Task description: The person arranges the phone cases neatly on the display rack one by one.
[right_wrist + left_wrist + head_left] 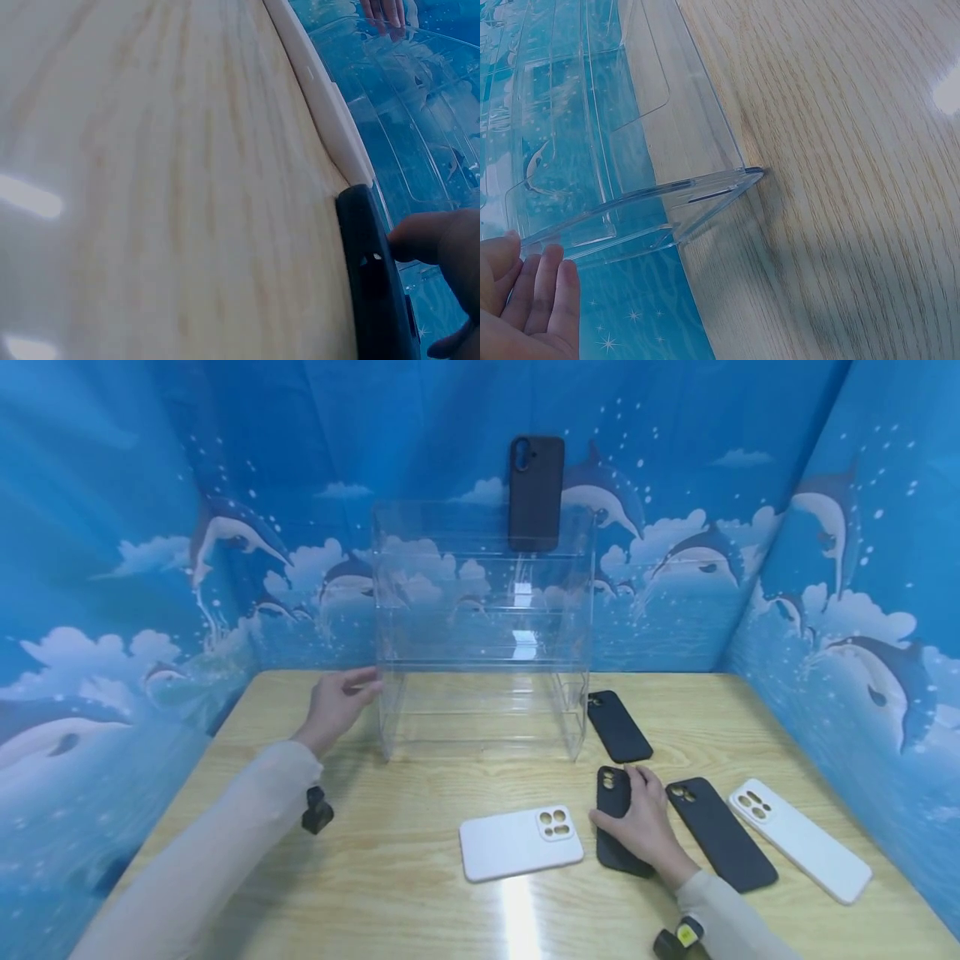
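Note:
A clear tiered display stand (480,664) stands at the back of the table. My left hand (341,706) is at its left side panel, with lightly bent fingertips (553,255) right at the panel's edge. In front of the stand's right side, my right hand (641,822) holds a black phone case (613,797) across its width, thumb on the near left edge and fingers on the far one. In the right wrist view this case (367,262) lies low over the wood. Left of it rests a white phone case (502,845) with a square camera cutout.
Another black case (551,489) leans upright on the stand's top tier, at the right. More cases lie on the table: a black one (618,727) beside the stand, a black one (723,835) right of my right hand, and a white one (802,843) farther right. Dolphin-print curtains (675,443) enclose the table.

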Demonstrator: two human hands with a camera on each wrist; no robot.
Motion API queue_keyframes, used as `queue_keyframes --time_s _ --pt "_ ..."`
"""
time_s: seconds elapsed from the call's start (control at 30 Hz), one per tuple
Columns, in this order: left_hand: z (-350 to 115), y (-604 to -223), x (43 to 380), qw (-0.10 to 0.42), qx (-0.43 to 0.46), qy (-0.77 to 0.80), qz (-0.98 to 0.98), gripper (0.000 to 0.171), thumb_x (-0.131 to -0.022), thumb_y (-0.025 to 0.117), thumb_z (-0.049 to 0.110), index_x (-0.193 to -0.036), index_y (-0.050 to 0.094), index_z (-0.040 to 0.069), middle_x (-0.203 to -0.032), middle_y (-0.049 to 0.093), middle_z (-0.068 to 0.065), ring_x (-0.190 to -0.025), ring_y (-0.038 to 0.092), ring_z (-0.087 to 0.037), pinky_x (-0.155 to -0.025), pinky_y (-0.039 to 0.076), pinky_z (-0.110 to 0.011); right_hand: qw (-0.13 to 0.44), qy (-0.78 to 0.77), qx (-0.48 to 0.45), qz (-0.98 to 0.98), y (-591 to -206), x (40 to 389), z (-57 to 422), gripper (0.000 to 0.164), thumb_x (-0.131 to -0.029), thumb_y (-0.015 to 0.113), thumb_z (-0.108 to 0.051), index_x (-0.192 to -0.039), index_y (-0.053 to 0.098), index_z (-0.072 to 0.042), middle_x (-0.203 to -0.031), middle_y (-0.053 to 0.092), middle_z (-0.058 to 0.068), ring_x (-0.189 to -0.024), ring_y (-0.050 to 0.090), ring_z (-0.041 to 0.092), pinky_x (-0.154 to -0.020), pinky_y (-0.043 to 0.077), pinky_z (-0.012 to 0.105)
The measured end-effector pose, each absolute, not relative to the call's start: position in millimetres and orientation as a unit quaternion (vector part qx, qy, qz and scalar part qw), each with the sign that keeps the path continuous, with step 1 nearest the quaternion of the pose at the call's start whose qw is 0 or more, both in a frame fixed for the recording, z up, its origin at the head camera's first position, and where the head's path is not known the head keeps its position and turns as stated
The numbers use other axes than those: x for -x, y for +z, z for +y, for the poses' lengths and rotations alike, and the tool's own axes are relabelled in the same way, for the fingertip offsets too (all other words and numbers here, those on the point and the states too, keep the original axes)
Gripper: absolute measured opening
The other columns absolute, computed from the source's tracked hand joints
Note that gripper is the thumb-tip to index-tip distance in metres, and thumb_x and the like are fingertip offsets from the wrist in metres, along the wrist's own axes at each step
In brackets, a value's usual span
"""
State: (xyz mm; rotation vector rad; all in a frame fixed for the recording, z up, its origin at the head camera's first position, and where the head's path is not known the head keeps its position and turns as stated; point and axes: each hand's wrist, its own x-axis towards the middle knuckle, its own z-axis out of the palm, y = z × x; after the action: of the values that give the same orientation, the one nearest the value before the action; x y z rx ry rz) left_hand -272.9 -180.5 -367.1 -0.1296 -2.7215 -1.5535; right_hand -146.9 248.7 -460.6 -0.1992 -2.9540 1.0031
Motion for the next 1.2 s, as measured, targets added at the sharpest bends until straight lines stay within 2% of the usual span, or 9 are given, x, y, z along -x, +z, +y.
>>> queue_keyframes --time_s 0.2,0.43,0.7,0.9,1.2 --pt "-181.4 -368.8 273.8 0.006 0.042 -0.496 -0.867 0.049 -0.096 0.059 0.030 -0.140 0.049 0.011 -0.142 0.050 -0.012 -0.122 0.053 -0.033 -0.097 0.051 -0.048 0.003 0.314 0.041 -0.949 -459.1 146.0 253.0 0.095 -0.080 0.075 -0.028 -0.145 0.018 0.012 -0.149 0.014 0.036 -0.136 0.017 0.053 -0.113 0.021 0.063" --pt "-180.2 -368.5 276.1 0.007 0.041 -0.496 -0.867 0.049 -0.096 0.060 0.030 -0.140 0.049 0.012 -0.142 0.050 -0.012 -0.120 0.055 -0.033 -0.097 0.051 -0.048 -0.006 0.300 0.048 -0.953 -456.5 146.6 254.4 0.099 -0.080 0.075 -0.035 -0.146 0.017 0.012 -0.149 0.014 0.036 -0.136 0.012 0.054 -0.112 0.019 0.066" --pt "-179.6 -367.4 274.1 0.002 0.035 -0.494 -0.869 0.049 -0.096 0.060 0.030 -0.140 0.048 0.012 -0.143 0.049 -0.011 -0.121 0.054 -0.033 -0.097 0.051 -0.048 0.007 0.288 0.052 -0.956 -457.0 148.6 254.1 0.095 -0.078 0.073 -0.030 -0.144 0.021 0.014 -0.147 0.022 0.036 -0.132 0.018 0.053 -0.109 0.024 0.065" --pt "-178.7 -366.9 273.5 0.002 0.032 -0.493 -0.870 0.048 -0.096 0.060 0.029 -0.140 0.049 0.012 -0.142 0.050 -0.011 -0.121 0.054 -0.032 -0.097 0.051 -0.047 0.005 0.255 0.055 -0.965 -457.3 149.4 258.2 0.099 -0.077 0.075 -0.036 -0.142 0.022 0.017 -0.141 0.026 0.040 -0.128 0.021 0.056 -0.105 0.024 0.070" --pt "-178.7 -367.7 274.4 -0.002 0.036 -0.492 -0.870 0.049 -0.096 0.059 0.030 -0.141 0.048 0.013 -0.143 0.049 -0.011 -0.120 0.054 -0.032 -0.097 0.051 -0.048 -0.001 0.257 0.066 -0.964 -453.2 148.2 262.0 0.092 -0.070 0.073 -0.026 -0.142 0.028 0.011 -0.139 0.030 0.037 -0.123 0.027 0.054 -0.098 0.028 0.071"
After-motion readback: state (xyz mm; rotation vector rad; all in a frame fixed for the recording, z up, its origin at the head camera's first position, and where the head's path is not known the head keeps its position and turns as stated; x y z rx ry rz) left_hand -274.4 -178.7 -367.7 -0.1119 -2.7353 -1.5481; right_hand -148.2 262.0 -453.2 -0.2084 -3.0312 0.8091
